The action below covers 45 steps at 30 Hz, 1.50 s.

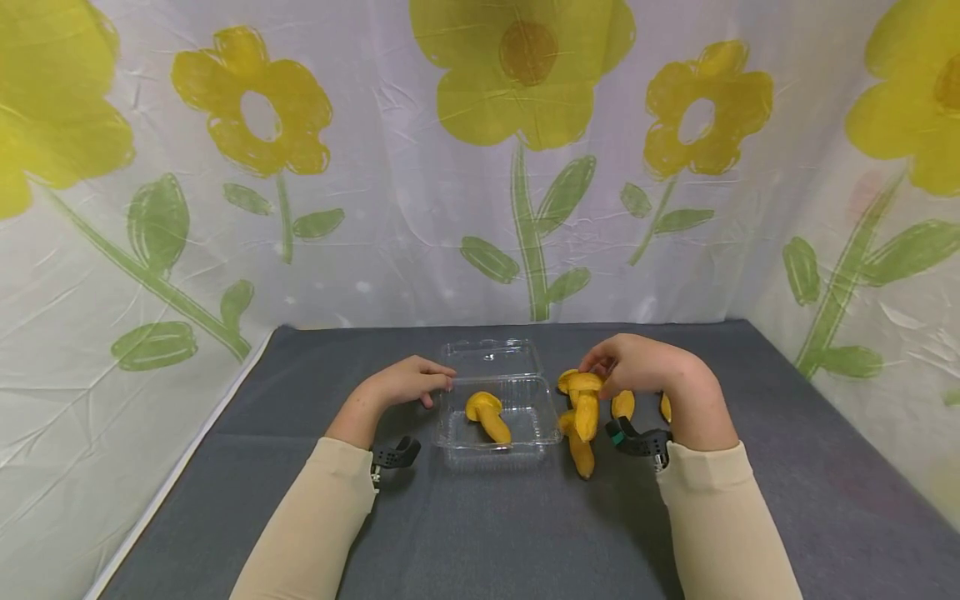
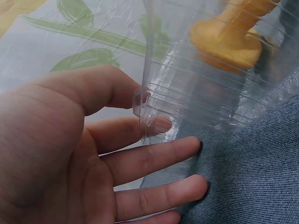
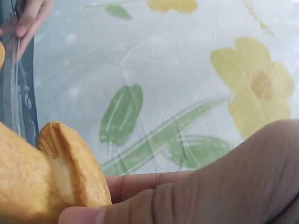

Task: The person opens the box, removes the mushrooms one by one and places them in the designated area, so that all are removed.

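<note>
In the head view, a clear plastic clamshell box point(image 1: 459, 442) stands with its lid point(image 1: 495, 358) folded back. One yellow mushroom point(image 1: 489, 417) lies inside it. At the box's left edge, my left hand point(image 1: 405, 383) pinches the rim between thumb and index finger point(image 2: 119, 133), while the other fingers point(image 2: 161, 198) stretch out below. To the right of the box, my right hand point(image 1: 637, 367) holds another yellow mushroom point(image 1: 586, 417) by its cap point(image 3: 77, 163), stem pointing down toward me. More mushrooms point(image 1: 581, 457) lie just under and behind the held one.
Two further yellow pieces, one beneath my right hand point(image 1: 622, 405) and one beside the wrist point(image 1: 666, 408), are partly hidden by it. A dark grey cloth point(image 1: 480, 533) covers the table. Behind it hangs a white curtain point(image 1: 390, 208) printed with yellow flowers.
</note>
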Each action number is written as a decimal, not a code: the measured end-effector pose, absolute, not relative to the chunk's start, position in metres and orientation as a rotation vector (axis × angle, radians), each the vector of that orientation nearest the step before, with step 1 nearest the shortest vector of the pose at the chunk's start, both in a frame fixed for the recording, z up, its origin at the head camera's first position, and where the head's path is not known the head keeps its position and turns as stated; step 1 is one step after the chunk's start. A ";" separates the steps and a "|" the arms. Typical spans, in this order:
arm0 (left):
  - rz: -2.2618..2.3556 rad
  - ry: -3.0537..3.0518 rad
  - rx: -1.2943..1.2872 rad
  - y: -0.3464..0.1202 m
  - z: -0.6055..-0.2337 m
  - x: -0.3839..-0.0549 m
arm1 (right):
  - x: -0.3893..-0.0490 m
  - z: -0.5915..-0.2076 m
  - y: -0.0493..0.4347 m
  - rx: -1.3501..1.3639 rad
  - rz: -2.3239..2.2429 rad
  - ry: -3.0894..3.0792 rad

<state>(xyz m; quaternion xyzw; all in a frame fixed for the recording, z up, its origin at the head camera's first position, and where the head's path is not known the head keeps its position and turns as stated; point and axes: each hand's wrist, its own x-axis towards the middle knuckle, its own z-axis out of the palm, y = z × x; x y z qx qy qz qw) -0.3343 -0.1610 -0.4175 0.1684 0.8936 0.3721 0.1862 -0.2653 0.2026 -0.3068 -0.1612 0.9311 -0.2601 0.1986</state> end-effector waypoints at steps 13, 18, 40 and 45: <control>1.057 2.517 0.477 -0.160 -0.414 -0.334 | -0.267 -0.316 0.228 -0.235 -0.762 2.536; 1.052 2.519 0.473 -0.159 -0.415 -0.336 | -0.269 -0.323 0.235 -0.154 -0.705 2.492; 1.040 2.530 0.477 -0.161 -0.415 -0.333 | -0.272 -0.355 0.238 0.037 -0.659 2.399; 1.040 2.532 0.481 -0.162 -0.415 -0.332 | -0.272 -0.359 0.241 0.041 -0.675 2.384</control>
